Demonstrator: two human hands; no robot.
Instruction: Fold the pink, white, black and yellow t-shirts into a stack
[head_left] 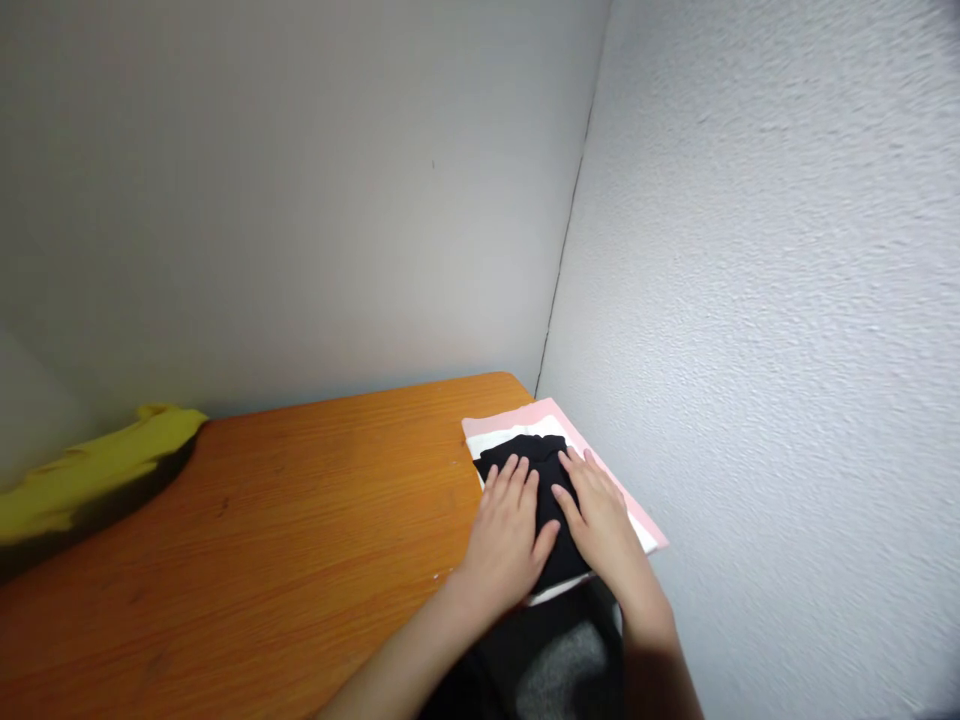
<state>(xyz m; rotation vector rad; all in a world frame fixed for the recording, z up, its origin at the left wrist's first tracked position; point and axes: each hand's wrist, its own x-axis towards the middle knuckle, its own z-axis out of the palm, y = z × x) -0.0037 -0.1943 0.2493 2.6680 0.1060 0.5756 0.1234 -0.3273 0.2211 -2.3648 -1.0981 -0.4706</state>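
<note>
A folded black garment (pixel 536 455) lies on top of a stack of folded clothes at the table's far right corner, over a white piece (pixel 489 440) and a pink piece (pixel 517 414). My left hand (pixel 508 535) rests flat on the black garment, fingers stretched out. My right hand (pixel 600 515) lies flat beside it on the same garment, fingers extended toward the wall. Neither hand grips anything.
The orange wooden table (pixel 300 540) runs left from the stack. A yellow cloth (pixel 97 470) lies heaped at the table's far left. Grey walls close in at the back and right. Dark and grey fabric (pixel 555 670) shows below the table edge near my arms.
</note>
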